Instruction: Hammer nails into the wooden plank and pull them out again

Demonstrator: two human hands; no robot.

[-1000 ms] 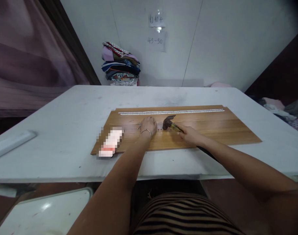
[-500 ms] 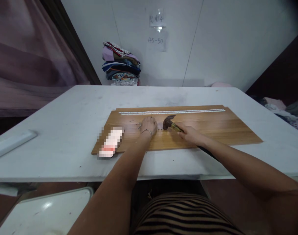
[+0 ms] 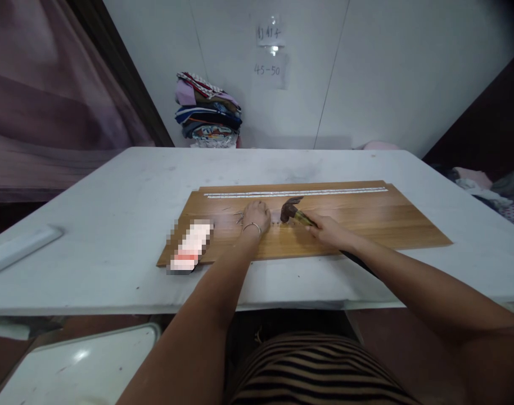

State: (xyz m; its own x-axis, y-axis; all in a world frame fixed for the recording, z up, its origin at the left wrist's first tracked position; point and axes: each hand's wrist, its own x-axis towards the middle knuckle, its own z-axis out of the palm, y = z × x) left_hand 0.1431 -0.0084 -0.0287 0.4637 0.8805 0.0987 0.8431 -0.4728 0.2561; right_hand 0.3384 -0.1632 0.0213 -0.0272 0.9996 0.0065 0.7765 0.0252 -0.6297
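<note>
My right hand (image 3: pixel 327 232) is wrapped round the handle of a claw hammer (image 3: pixel 288 212), its head low over the middle of a wooden board (image 3: pixel 366 216). Small dark nail heads (image 3: pixel 275 223) show in the board beside the hammer head. Just left of them my left hand (image 3: pixel 256 216), with a bracelet on the wrist, rests palm down on the board, its fingers stretched forward close together. A few loose nails (image 3: pixel 239 217) lie against its left side. Whatever is under the palm is hidden.
Two white strips (image 3: pixel 294 193) run along the board's far side. A blurred-out phone-like object (image 3: pixel 192 247) lies over its left corner. The white table (image 3: pixel 113 225) carries a long white object (image 3: pixel 23 247) at left. Folded cloth (image 3: pixel 208 109) is stacked at the back wall; a stool (image 3: pixel 84 365) stands below.
Almost nothing differs. The hammer head stays low over the same spot, and my left hand keeps its place. The whole view has shifted very slightly.
</note>
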